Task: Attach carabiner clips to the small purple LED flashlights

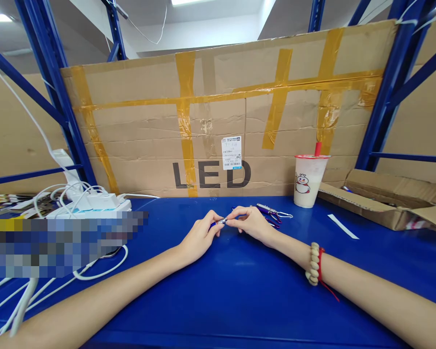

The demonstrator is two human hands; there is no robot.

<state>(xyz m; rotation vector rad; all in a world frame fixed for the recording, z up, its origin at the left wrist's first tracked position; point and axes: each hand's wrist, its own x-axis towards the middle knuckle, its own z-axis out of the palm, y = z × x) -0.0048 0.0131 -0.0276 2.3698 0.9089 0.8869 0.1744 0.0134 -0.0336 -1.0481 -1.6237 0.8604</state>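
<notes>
A small, slim blue-and-silver piece, like part of a pen (221, 221), is held over the blue tabletop between my two hands. My left hand (202, 231) has its blue end pinched between thumb and fingers. From the other side, the thumb and forefinger of my right hand (252, 224) close on the silver end, with the remaining fingers curled. The fingertips hide much of the piece. Just behind my right hand lies a small cluster of metal tools with dark blue and red handles (272, 213), partly covered by that hand.
A drink cup with a red straw (308, 184) stands at the back right. Beside it are a white strip (343, 227) and an open cardboard box (370, 206). White cables and a power strip (94, 206) crowd the left. A taped cardboard sheet (148, 140) walls off the back.
</notes>
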